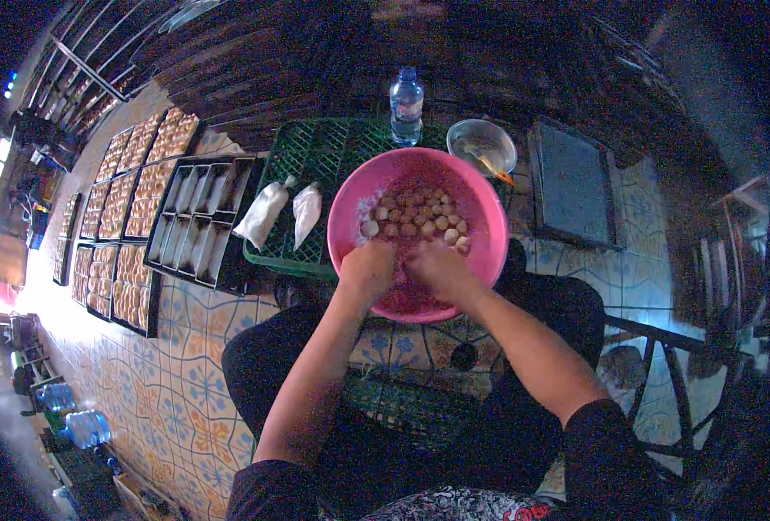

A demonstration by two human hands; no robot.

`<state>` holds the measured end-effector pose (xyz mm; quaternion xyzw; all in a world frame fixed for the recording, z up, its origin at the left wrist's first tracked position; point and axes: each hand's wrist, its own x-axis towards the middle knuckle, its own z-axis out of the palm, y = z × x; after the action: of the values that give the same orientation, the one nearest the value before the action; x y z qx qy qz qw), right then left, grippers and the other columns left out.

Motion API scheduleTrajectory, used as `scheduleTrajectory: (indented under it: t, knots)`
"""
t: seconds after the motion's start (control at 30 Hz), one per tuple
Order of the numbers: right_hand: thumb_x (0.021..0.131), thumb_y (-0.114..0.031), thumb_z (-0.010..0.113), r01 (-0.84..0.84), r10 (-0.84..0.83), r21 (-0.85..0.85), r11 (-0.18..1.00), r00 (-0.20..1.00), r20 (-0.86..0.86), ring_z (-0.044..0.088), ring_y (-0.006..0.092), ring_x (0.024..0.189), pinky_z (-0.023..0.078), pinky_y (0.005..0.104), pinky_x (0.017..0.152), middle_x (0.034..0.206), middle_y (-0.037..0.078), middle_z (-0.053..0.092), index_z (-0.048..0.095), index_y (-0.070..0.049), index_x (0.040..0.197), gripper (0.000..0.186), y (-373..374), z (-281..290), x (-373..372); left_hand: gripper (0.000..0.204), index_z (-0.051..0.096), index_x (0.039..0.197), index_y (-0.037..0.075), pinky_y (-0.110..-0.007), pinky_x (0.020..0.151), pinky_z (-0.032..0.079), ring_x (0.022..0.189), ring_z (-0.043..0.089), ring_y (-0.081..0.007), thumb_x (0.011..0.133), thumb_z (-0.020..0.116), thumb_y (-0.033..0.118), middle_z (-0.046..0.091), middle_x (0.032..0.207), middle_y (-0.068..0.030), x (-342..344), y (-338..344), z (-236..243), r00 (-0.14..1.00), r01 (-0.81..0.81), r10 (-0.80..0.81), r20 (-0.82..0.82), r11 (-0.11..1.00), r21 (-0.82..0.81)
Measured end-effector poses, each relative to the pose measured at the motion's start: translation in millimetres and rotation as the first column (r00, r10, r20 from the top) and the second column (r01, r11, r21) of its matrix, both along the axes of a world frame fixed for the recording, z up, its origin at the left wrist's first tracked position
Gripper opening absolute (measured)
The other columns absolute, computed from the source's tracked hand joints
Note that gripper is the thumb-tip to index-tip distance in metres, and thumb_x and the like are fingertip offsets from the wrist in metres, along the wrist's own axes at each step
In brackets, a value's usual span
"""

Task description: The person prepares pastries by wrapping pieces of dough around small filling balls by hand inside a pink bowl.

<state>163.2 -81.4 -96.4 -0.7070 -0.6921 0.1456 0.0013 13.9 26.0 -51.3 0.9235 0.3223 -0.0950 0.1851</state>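
A round pink basin (495,187) stands in front of me, with many small pale round balls (426,214) gathered in its far half. White powder clings to the inner wall at the left. Both my hands reach into the near part of the basin, close together. My left hand (370,267) bends inward at the near left rim, its fingertips hidden behind the back of the hand. Beside it, my right hand (439,271) is smeared and dim, so its fingers do not show clearly. What either hand touches inside cannot be made out.
Left of the basin, two bags of white powder (264,213) lie on a green crate (302,148). Behind stand a water bottle (406,108) and a metal bowl (482,148) holding an orange-tipped tool. Trays of pale buns (130,282), dark molds (201,204) and a flat tray (576,187) lie on the sides.
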Motion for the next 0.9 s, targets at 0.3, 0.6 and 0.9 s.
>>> scheduleTrajectory:
  t: [0.3, 0.6, 0.9]
  knots:
    - [0.089, -0.013, 0.072, -0.079, 0.172, 0.26, 0.962, 0.918, -0.357, 0.07, 0.0286, 0.088, 0.056, 0.0406, 0.079, 0.098, 0.014, 0.069, 0.065, -0.001, 0.098, 0.016, 14, 40, 42, 0.023, 0.064, 0.101, -0.002, -0.05, 0.077, 0.057, 0.087, 0.071, -0.043, 0.08, 0.063, 0.007, 0.072, 0.091, -0.0224, -1, 26, -31, 0.95, 0.179, -0.17, 0.263, 0.984, -0.008]
    - [0.101, -0.006, 0.056, 0.237, -0.189, -0.155, 0.959, 0.128, -0.974, 0.068, 0.0156, 0.096, 0.058, 0.0318, 0.079, 0.102, 0.008, 0.07, 0.059, -0.003, 0.123, 0.023, 13, 75, 47, 0.048, 0.059, 0.126, 0.005, -0.048, 0.085, 0.054, 0.097, 0.069, -0.0414, 0.085, 0.075, 0.024, 0.071, 0.107, -0.0239, 3, 2, 21, 0.795, 0.175, 0.104, 0.597, 0.904, -0.391]
    - [0.092, -0.005, 0.066, 0.178, -0.162, -0.104, 0.979, 0.348, -0.923, 0.068, 0.0161, 0.102, 0.054, 0.0327, 0.09, 0.109, 0.006, 0.072, 0.072, -0.004, 0.114, 0.022, 5, 98, 44, 0.037, 0.059, 0.125, 0.003, -0.049, 0.089, 0.052, 0.106, 0.067, -0.042, 0.09, 0.062, 0.016, 0.068, 0.114, -0.0276, -1, 10, 15, 0.929, 0.196, -0.044, 0.368, 0.902, -0.386]
